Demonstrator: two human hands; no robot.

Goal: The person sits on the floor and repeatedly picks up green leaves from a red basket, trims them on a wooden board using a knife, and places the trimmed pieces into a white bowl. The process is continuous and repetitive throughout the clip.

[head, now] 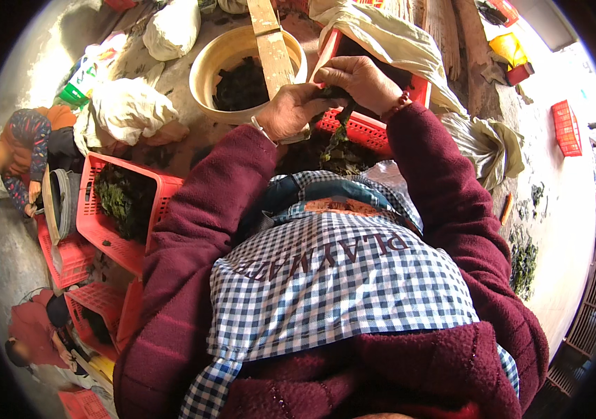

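Note:
My left hand (291, 111) and my right hand (356, 81) meet in front of my lap, fingers pinched on a dark green seaweed strand (341, 131) that hangs down between them. Part of the strand is hidden by my fingers. Below it more seaweed (353, 158) lies above my checked apron (340, 272). Left of my hands stands a round yellowish tub (199, 78) with dark seaweed pieces (240, 86) inside. A wooden plank (274, 52) lies across the tub. Just beyond my right hand is a red plastic crate (358, 131), partly draped by pale cloth (397, 36).
A red crate (114, 251) of green seaweed (122, 201) stands by my left arm. Two people (28, 152) work at the left beside more crates. White sacks (172, 29) lie on the floor. At right are scattered seaweed (523, 267) and another red crate (566, 128).

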